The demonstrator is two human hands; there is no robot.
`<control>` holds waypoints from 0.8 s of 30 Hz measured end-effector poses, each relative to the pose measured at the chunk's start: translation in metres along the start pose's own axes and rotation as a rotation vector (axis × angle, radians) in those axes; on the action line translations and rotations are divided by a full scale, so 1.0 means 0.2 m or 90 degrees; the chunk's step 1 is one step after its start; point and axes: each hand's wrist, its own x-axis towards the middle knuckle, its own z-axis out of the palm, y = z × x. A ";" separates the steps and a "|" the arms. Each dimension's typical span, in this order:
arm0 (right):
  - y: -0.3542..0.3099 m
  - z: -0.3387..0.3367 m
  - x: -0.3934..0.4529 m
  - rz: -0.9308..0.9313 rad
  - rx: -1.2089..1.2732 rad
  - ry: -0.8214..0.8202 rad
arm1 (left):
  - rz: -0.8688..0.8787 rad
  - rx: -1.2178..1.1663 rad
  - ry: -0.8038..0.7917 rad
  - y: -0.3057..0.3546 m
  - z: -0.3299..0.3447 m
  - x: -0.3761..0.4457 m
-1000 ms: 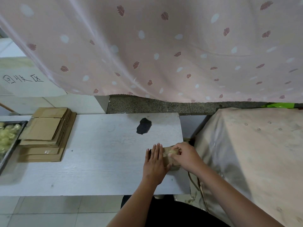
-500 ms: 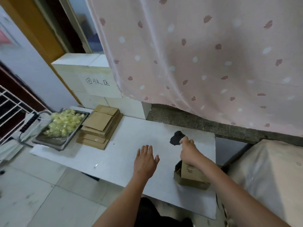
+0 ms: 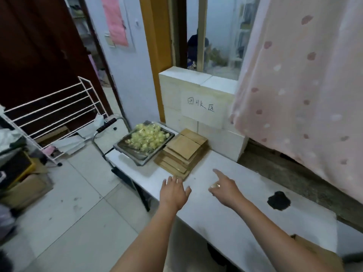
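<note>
Fingers [image 3: 169, 180]: left hand [image 3: 173, 193] spread, empty | right hand [image 3: 225, 191] forefinger straight, empty | flat brown cardboard stack [image 3: 182, 152] near

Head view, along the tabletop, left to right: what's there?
metal tray of yellow pieces → stack of flattened cardboard boxes → right hand → black patch → cardboard box

The floor [image 3: 78, 203] is laid with pale tiles. A pale blue wall [image 3: 129, 79] is bordered by an orange door frame [image 3: 155, 55]. A window [image 3: 218, 36] above a white block wall [image 3: 176, 99] is partly covered by a pink patterned curtain [image 3: 304, 85]. A white wire rack [image 3: 53, 108] is seen at the left.
</note>
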 end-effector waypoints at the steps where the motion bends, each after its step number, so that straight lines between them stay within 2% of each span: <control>1: -0.08 0.07 0.04 0.004 0.010 0.000 | -0.006 -0.003 0.005 -0.10 -0.02 0.01; 6: -0.41 0.34 0.20 -0.020 -0.044 0.068 | -0.032 -0.028 0.009 -0.51 -0.15 0.07; 9: -0.59 0.46 0.26 -0.043 -0.025 0.089 | -0.044 -0.041 0.015 -0.73 -0.23 0.11; 16: -0.89 0.65 0.48 -0.063 -0.028 0.057 | -0.058 -0.077 0.037 -1.10 -0.36 0.28; 21: -1.03 0.76 0.74 -0.083 -0.074 0.063 | -0.079 -0.111 0.037 -1.28 -0.38 0.43; 24: -1.13 0.84 0.94 -0.112 -0.045 0.076 | -0.090 -0.113 0.039 -1.42 -0.37 0.57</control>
